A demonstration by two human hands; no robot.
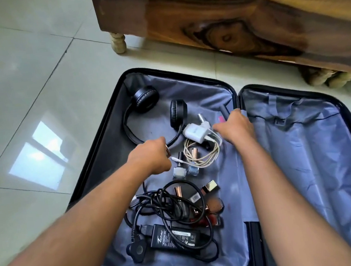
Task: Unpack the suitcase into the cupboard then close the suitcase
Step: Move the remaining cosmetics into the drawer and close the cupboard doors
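Observation:
The black suitcase (111, 123) lies open on the floor with grey lining in both halves. In its left half lie black headphones (144, 101), a white charger (194, 132) with a coiled cream cable (203, 153), two nail polish bottles (179, 171), several lipsticks (207, 187) and a black power adapter (174, 237) with tangled cord. My left hand (151, 155) pinches a small rose-gold tube (168, 151) next to the headphone band. My right hand (234, 125) hovers by the charger at the centre hinge with fingers curled. What they hold is hidden.
A wooden piece of furniture (232, 11) on pale turned legs (118, 42) stands just beyond the suitcase. The right half (308, 138) shows only its zipped grey lining. Glossy tiled floor (20, 85) spreads to the left.

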